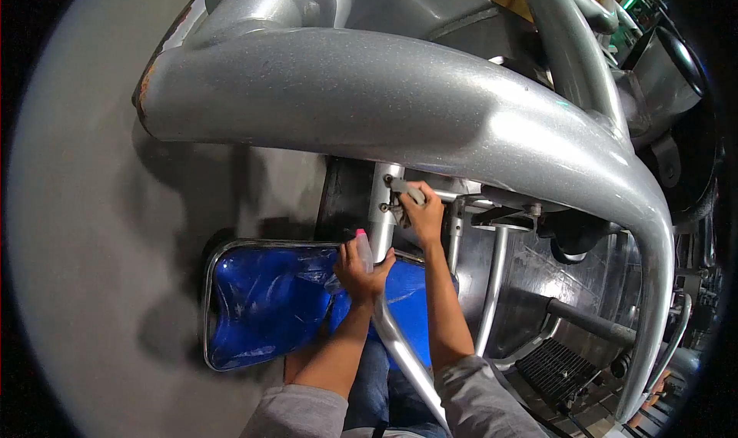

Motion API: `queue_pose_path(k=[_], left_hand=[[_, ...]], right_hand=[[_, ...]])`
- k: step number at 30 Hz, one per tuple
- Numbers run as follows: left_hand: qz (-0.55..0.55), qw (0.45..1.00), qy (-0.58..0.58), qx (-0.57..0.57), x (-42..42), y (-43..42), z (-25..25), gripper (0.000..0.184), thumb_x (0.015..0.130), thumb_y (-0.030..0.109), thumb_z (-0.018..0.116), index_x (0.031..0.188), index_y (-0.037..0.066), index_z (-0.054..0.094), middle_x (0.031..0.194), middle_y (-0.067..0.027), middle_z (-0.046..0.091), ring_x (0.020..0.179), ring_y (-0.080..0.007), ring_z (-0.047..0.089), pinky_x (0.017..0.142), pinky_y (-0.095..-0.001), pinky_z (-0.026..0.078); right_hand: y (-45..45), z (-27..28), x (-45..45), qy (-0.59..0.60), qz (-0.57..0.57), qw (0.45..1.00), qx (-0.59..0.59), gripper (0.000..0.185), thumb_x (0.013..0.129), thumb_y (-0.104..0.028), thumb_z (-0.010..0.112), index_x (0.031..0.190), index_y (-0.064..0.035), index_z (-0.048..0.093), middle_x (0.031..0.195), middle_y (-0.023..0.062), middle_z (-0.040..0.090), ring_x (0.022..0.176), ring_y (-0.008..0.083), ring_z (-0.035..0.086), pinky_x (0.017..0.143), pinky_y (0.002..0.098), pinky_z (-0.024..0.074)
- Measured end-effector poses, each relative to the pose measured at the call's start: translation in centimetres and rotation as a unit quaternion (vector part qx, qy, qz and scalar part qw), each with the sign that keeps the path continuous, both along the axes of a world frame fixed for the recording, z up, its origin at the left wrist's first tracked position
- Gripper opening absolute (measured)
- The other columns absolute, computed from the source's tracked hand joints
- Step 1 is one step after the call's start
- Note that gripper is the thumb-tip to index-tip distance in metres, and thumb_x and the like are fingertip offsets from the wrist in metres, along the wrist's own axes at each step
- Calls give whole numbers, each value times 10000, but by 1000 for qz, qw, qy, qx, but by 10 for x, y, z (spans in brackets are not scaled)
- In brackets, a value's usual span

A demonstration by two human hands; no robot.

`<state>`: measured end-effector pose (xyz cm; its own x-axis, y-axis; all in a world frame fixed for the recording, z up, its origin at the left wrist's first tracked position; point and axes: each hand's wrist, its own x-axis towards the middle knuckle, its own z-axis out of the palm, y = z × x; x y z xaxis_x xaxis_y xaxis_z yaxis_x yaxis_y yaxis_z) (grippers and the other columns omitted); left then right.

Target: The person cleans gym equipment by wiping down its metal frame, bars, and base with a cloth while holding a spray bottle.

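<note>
My left hand point(358, 275) is closed around a clear plastic bottle with a pink cap point(361, 233), and its thumb side lies against the silver tube. My right hand point(423, 214) pinches a folded greyish cloth point(407, 190) against the upright silver tube point(379, 192), beside two bolt holes or bolts. The cloth's lower end hangs just below the fingers. Above both hands runs a thick, curved silver frame pipe point(346, 92).
A blue padded seat point(269, 303) with a metal rim lies beneath my left forearm. More silver tubes point(496, 284) stand to the right, near a black ridged pedal or plate point(557, 369). Grey floor point(100, 284) extends at the left.
</note>
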<state>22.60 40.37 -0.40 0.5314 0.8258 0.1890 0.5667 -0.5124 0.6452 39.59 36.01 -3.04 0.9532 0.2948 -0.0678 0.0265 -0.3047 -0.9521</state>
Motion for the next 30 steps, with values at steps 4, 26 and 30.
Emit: queue_pose_path(k=[4, 26, 30], left_hand=[[-8, 999, -27, -23, 0, 0, 2, 634, 590, 332, 890, 1069, 87, 554, 984, -102, 578, 924, -358, 593, 766, -488, 460], [-19, 999, -14, -34, 1, 4, 0, 681, 594, 358, 885, 1139, 95, 571, 1017, -126, 596, 955, -389, 592, 795, -506, 462], [-9, 999, -2, -40, 0, 2, 3, 700, 583, 346, 888, 1153, 102, 563, 1038, -122, 594, 991, -378, 586, 830, -505, 454]], right_hand=[[-12, -3, -11, 80, -33, 996, -21, 348, 795, -274, 741, 993, 5, 677, 777, 110, 698, 726, 158, 642, 728, 333, 511], [-22, -32, -72, 114, -128, 980, 98, 294, 811, -134, 736, 1065, 13, 719, 869, 36, 713, 801, 92, 610, 772, 263, 504], [-24, 6, -72, -89, -42, 994, 49, 297, 754, -32, 734, 1051, -27, 736, 1024, 88, 712, 937, 195, 674, 867, 310, 509]])
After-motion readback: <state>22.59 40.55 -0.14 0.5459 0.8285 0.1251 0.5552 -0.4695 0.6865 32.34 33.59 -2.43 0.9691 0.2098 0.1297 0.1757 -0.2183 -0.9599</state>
